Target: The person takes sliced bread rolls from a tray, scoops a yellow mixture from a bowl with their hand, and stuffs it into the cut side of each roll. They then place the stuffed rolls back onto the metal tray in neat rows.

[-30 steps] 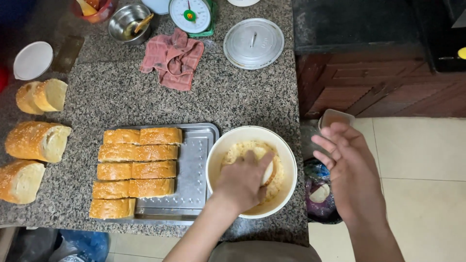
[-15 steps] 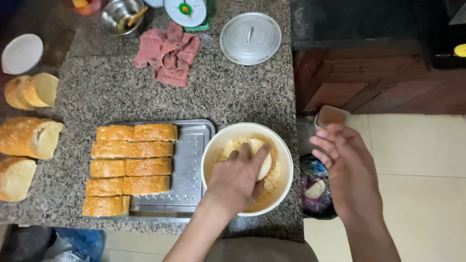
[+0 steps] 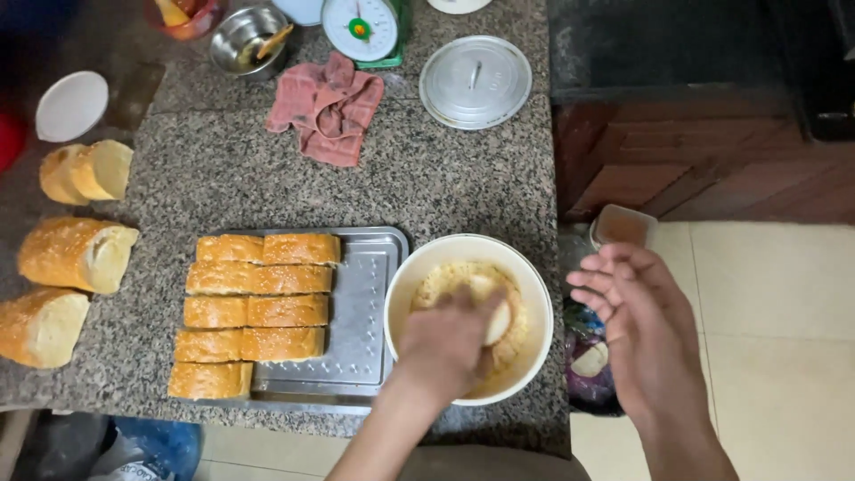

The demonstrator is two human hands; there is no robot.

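Bread piece [image 3: 500, 321] sits inside the white bowl [image 3: 419, 276], near the bowl's 3 o'clock side, pressed into yellow crumbs [image 3: 445, 281]. Only its pale cut end shows past the fingers, so its long way is hard to tell; the bit that shows points toward 2 o'clock. The left hand [image 3: 450, 343] is down in the bowl with its fingers curled over the bread, about half closed, and it covers most of the piece. The right hand [image 3: 637, 325] is up in the air at 3 o'clock from the bowl, past the edge of the bench [image 3: 223, 178], over the tiled floor [image 3: 784, 303]. It is open, with fingers loosely bent, and it holds nothing. The bread end looks smooth and cream coloured, with crumbs around it. The bowl stands at the near edge of the speckled grey bench. At 9 o'clock from the bowl, touching it or just beside it, is a metal tray [image 3: 370, 321] with rows of golden coated bread slices [image 3: 258, 307]. Further toward 9 o'clock lie three plain bread loaves [image 3: 76, 254]. At 12 o'clock from the bowl is a round metal lid [image 3: 475, 82], and at 11 o'clock a pink cloth [image 3: 325, 111] and a kitchen scale [image 3: 361, 27].
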